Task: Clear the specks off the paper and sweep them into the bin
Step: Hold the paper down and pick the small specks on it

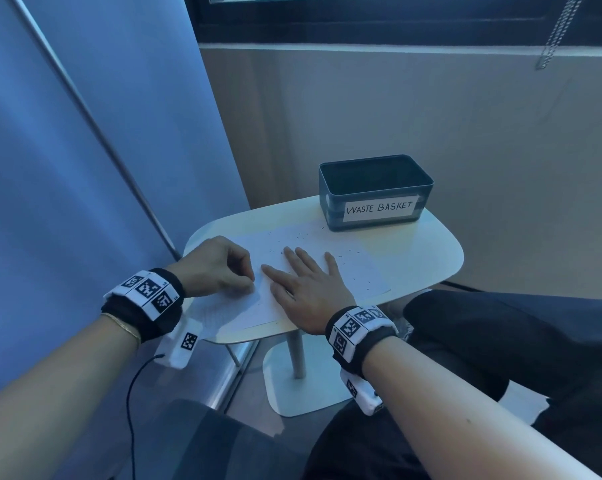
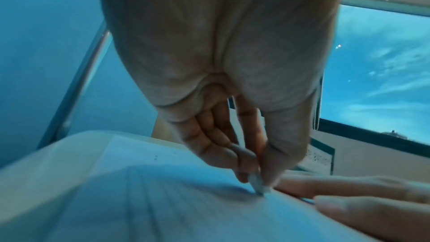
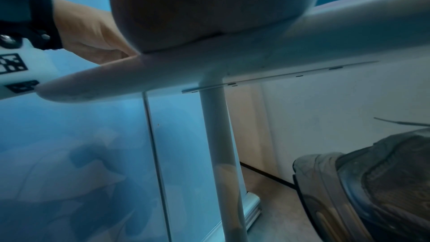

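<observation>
A white sheet of paper lies on the small white table, with several dark specks scattered over its far half. My left hand pinches the paper's near left part between thumb and fingers, lifting a fold; in the left wrist view that hand nips the raised paper. My right hand lies flat on the sheet with its fingers straight and spread. The dark bin, labelled WASTE BASKET, stands at the table's far side, just past the paper.
The table stands on one central post with a flat foot. A blue panel rises at the left and a wall behind. My legs in dark trousers and a shoe are at the right.
</observation>
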